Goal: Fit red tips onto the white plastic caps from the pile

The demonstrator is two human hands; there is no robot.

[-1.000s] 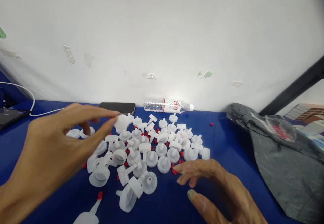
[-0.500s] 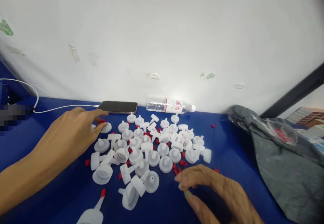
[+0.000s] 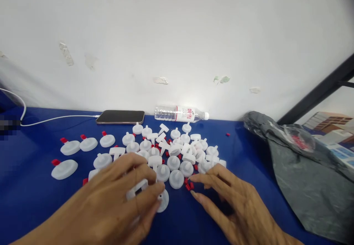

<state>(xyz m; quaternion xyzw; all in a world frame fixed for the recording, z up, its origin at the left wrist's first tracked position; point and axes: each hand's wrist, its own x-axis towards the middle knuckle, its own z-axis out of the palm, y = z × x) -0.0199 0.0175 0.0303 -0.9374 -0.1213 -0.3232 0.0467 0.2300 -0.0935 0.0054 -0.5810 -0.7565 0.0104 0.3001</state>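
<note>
A pile of white plastic nozzle caps [image 3: 173, 152] lies on the blue table [image 3: 249, 171], with small red tips [image 3: 189, 186] scattered among them. My left hand [image 3: 118, 197] is at the near side of the pile, its fingers closed around one white cap [image 3: 137, 188]. My right hand [image 3: 232, 204] rests on the table to the right, fingers spread, with fingertips touching the red tips at the pile's near edge. To the left lie several white caps fitted with red tips [image 3: 70, 147], apart from the pile.
A dark phone [image 3: 120, 117] with a white cable [image 3: 55, 118] lies by the wall. A clear water bottle [image 3: 179, 113] lies on its side behind the pile. A grey plastic bag [image 3: 304, 171] covers the right side.
My left hand has come back from the far left to the near side of the pile and closed on a white cap. My right hand has reached forward to the red tips.
</note>
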